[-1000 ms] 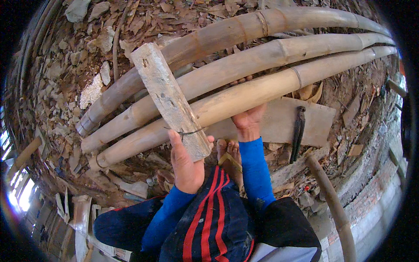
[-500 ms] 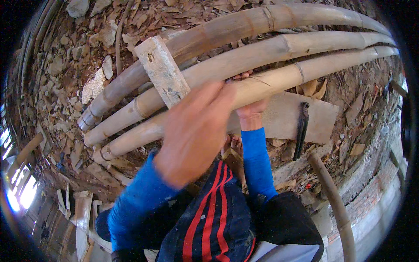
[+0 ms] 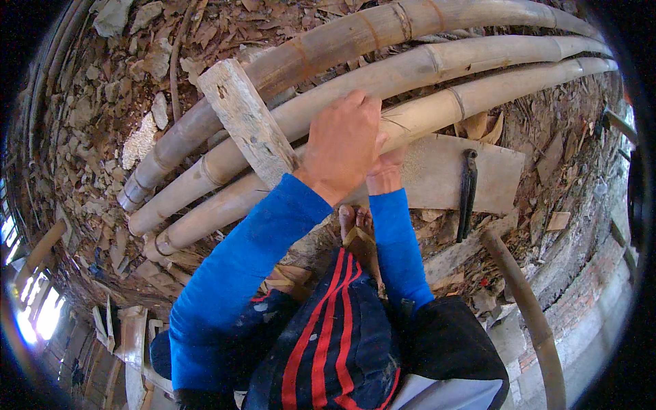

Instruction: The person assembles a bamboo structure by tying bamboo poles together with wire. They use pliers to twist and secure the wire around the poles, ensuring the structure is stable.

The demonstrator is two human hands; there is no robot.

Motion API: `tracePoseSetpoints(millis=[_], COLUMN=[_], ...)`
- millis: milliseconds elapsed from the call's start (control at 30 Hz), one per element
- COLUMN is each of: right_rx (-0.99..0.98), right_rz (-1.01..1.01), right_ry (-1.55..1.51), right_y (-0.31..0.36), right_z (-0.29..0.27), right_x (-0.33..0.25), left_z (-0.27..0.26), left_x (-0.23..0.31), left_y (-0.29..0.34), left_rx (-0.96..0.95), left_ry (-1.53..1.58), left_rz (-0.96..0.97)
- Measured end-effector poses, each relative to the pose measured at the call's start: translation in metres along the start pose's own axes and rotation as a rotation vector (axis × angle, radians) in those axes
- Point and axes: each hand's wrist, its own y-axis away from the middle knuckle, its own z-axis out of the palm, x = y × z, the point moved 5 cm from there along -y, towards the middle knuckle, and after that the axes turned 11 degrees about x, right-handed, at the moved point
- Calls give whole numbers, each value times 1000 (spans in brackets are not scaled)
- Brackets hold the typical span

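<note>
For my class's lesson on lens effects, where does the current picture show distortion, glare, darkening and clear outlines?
Head view: the long, tan, round bamboo poles bend toward the rim; in the head view, white glare burns out detail at lower left; the head view's corners are black; also in the head view, the black metal pincers show a clear outline.

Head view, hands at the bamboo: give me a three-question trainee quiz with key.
1. How many long bamboo poles run side by side?
2. Where is the left hand? a) on the person's knee; b) at the bamboo poles; c) on the ground.
3. True or false: the black pincers lie to the right of the right hand, partly on the flat board.

Key: 1. Three. 2. b. 3. True.
</note>
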Motion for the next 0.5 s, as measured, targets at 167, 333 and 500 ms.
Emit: tracePoseSetpoints(millis=[167, 333, 500], right_rx=[-41, -109, -116], right_rz=[-78, -281, -90], right_ry=[36, 256, 55], right_y=[0, -5, -9], right_z=[-10, -27, -18], right_x=[3, 1, -2], left_z=[2, 10, 1], left_x=[5, 1, -6], left_y=[0, -1, -4], left_rx=[2, -62, -32], left_ry=[-51, -25, 120], left_rz=[83, 58, 15])
